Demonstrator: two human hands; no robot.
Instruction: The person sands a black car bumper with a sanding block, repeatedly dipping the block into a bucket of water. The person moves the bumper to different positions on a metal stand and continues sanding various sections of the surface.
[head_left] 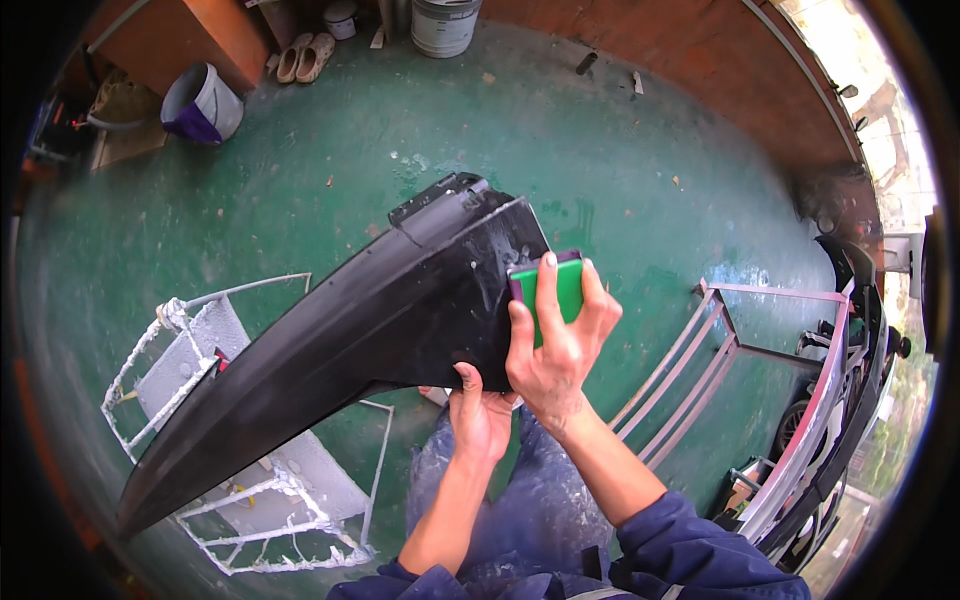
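Observation:
A long black vehicle panel [330, 310], shaped like a fender, lies across the middle, tapering to a point at the lower left. Its broad right end has a squared edge and a wet sheen. My left hand [482, 422] grips the panel's lower edge, the thumb on top and the other fingers mostly hidden beneath. A green sanding block [562, 287] with a dark purple edge rests against the panel's right end. Fingers of my right hand [562, 355] are pressed over the block.
A white-crusted metal stand [290, 500] is under the panel. To the right stands a tape-wrapped frame [690, 370] beside large dark car parts [860, 400]. Buckets [208, 105] and a pair of clogs [305, 58] stand at the back on the green floor [330, 200].

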